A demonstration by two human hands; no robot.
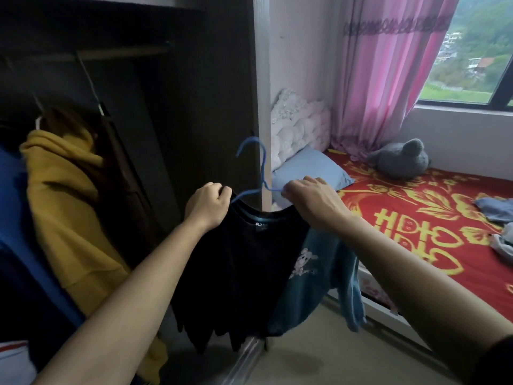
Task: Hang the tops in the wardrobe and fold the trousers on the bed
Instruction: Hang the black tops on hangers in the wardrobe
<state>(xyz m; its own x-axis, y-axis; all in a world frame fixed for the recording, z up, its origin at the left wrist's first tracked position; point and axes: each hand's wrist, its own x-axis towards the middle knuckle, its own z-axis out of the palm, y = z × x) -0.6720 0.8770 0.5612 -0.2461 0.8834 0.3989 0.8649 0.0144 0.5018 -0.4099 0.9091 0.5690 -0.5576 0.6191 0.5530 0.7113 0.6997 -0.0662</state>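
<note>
My left hand clenches one shoulder of the black top and my right hand pinches the hanger threaded through it, just outside the wardrobe. If a shoulder slips off the wire, the top could drop before the hook reaches the rail.

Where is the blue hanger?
Centre of the head view: the blue hanger, inside the black top, between left hand and right hand, beside the wardrobe.
</note>
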